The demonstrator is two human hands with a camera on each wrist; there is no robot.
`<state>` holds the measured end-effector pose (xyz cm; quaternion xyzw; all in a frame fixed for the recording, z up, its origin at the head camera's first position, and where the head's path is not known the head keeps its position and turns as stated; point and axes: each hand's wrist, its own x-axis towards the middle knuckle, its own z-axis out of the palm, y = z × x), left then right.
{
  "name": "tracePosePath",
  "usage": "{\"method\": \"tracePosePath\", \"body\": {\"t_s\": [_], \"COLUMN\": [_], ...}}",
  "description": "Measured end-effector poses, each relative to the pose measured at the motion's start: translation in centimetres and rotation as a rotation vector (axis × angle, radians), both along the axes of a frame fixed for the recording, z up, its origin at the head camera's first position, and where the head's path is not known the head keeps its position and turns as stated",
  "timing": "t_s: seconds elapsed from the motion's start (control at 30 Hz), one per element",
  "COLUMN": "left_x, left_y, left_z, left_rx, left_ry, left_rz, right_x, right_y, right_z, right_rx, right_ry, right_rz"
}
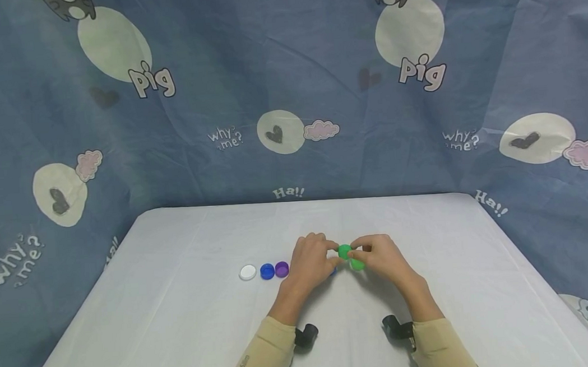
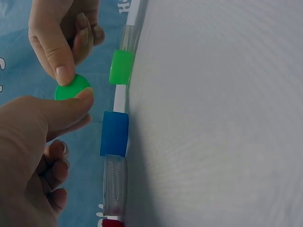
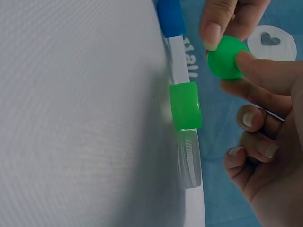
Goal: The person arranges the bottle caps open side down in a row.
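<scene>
Green is taking centre stage: a round green cap [image 1: 345, 251] is being held above the white-covered desk [image 1: 192, 330], a touch closer to its right edge than its left, and both hands are on it! The left hand [image 1: 309, 264] is pinching it, thumb on top and index finger beneath; the right hand [image 1: 383, 256] is coming at it from the opposite side, also pinching with thumb and finger. So that's 2 grips on 1 cap, and the remaining fingers are curling loosely below.

Down on the desk, a light green cap [image 3: 185, 106] is lying just under the action, with a clear ribbed ring [image 3: 189, 159] sitting right beside it. On the other side a blue cap [image 2: 114, 133] is resting, another clear ring [image 2: 115, 184] next to it, and something red [image 2: 113, 222] is just poking into the left wrist view, too cut off to make out.

Over toward the left edge, 3 more pieces are lining up: a purple cap [image 1: 281, 269], a second blue cap [image 1: 267, 271] near it, and a white disc [image 1: 247, 272] outermost. Beyond the far edge, a blue printed curtain [image 1: 192, 173] is hanging.
</scene>
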<state>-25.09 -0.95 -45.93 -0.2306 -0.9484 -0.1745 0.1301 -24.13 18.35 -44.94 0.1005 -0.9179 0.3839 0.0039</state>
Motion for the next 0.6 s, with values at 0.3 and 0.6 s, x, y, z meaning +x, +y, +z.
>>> {"method": "tracePosePath", "body": {"t_s": [0.3,0.6], "left_x": [-0.24,0.12], "left_y": [0.05,0.03], "left_z": [-0.13,0.05], "left_rx": [-0.007,0.034], "left_ry": [0.042,0.022], "left_rz": [-0.025,-0.047], "right_x": [0.16,0.09], "right_y": [0.21,0.41], "right_z": [0.45,0.29], "right_rx": [-0.093,-0.096], "right_ry": [-0.098,-0.117], "right_rz": [0.023,0.027]}}
